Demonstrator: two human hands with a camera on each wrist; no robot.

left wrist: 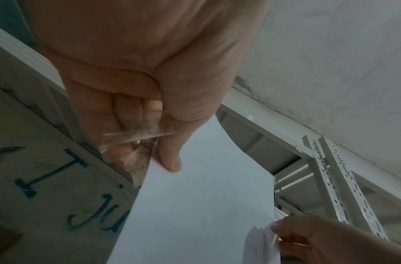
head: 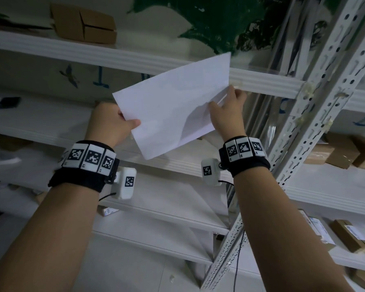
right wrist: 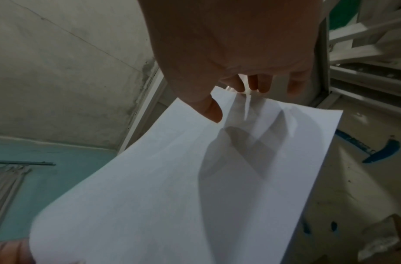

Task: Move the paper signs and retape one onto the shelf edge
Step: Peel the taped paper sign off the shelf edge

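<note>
A white paper sheet [head: 173, 106] is held tilted at the centre of the view, its upper right corner rising toward one o'clock across the white shelf edge [head: 268, 81]. The left hand [head: 112, 121] pinches its left edge at nine o'clock of the sheet, and the right hand [head: 228, 110] pinches its creased right edge at three o'clock. A cardboard box [head: 84, 23] sits on the top shelf at eleven o'clock.

A brown cardboard box [head: 83, 23] is sitting on the top shelf, up and left of the hands. More boxes [head: 343, 152] are lying on the shelves to the right, and one long carton [head: 351, 236] lower down. A dark, blurred object [head: 7, 102], perhaps a pouch, is resting far left
</note>
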